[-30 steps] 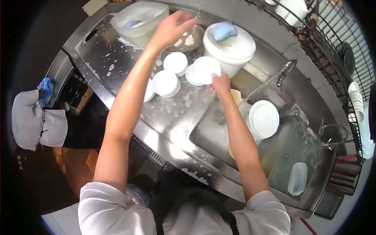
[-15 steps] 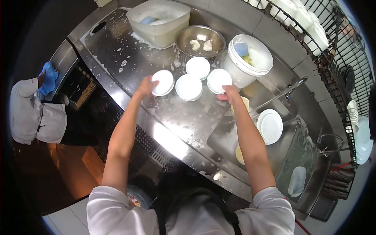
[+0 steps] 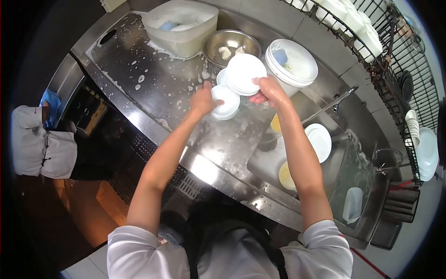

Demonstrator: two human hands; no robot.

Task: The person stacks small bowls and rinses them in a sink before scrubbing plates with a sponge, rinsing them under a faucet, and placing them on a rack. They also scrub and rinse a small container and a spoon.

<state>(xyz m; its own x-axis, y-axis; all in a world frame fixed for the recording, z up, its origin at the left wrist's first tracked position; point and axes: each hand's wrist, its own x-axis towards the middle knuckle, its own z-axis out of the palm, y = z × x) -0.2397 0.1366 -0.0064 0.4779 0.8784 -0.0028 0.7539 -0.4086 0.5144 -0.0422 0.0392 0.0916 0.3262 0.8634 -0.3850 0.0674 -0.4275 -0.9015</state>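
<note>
My right hand (image 3: pixel 272 91) grips a stack of small round white dishes (image 3: pixel 245 72), lifted and tilted above the steel counter. The thumb presses on its edge and the fingers go underneath. Beside it, my left hand (image 3: pixel 203 99) is closed on the side of another stack of white dishes (image 3: pixel 226 101), with the thumb over the top. Whether this stack touches the counter I cannot tell. Partly hidden behind both is one more white dish (image 3: pixel 221 77).
Along the wall stand a tub of suds (image 3: pixel 180 35), a steel bowl (image 3: pixel 211 46) with white lumps and a bucket (image 3: pixel 291 69). At right, a sink holds white plates (image 3: pixel 319 142) under a running tap (image 3: pixel 341 99). A wire rack (image 3: pixel 395 79) overhangs. A co-worker (image 3: pixel 44 139) stands left.
My right hand has raised its dishes and moved left over the others. My left hand has come right, in to the middle stack. The camera view has shifted slightly.
</note>
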